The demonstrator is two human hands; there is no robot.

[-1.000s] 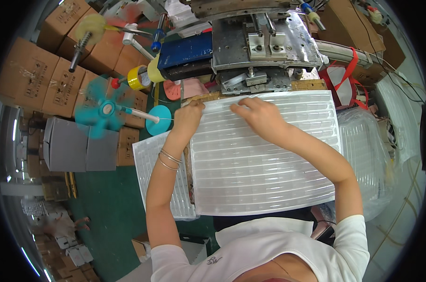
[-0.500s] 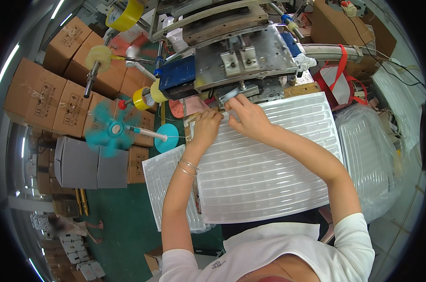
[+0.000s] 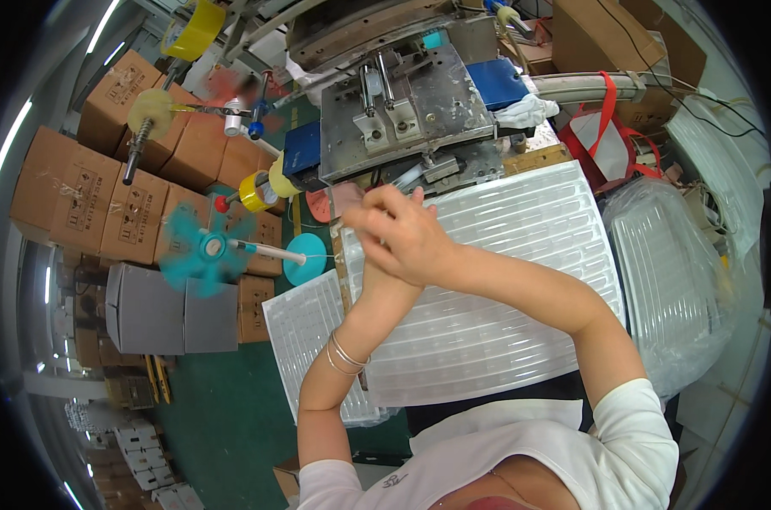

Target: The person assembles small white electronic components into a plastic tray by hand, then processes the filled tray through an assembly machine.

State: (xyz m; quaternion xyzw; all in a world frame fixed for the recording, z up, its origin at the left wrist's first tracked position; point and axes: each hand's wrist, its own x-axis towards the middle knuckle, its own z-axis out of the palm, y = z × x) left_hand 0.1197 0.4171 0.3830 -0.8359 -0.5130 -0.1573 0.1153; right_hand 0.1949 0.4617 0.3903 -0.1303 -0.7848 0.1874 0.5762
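My right hand (image 3: 407, 240) crosses over my left wrist at the upper left corner of a white ribbed plastic tray (image 3: 487, 314). Its fingers are curled; whether they hold something cannot be made out. My left hand (image 3: 390, 285) lies beneath, its fingers mostly hidden behind the right one. Just beyond the fingers, a small clear piece (image 3: 408, 177) lies against a metal block (image 3: 441, 167) at the front of the machine. On the machine's metal plate (image 3: 453, 93) stand two brackets (image 3: 385, 127) with rods, and a small clear piece (image 3: 374, 82) sits between the rods.
A turquoise fan (image 3: 213, 246) spins at the left, before stacked cartons (image 3: 71, 187) and grey boxes (image 3: 147, 310). Another ribbed tray (image 3: 309, 331) lies lower left. Bagged trays (image 3: 670, 272) stand at the right, near a red-handled bag (image 3: 602, 140). Yellow tape rolls (image 3: 256, 191) hang left of the machine.
My right hand has moved left and nearer me, from beside the left hand to across it. The view has shifted slightly. The rods between the brackets now show.
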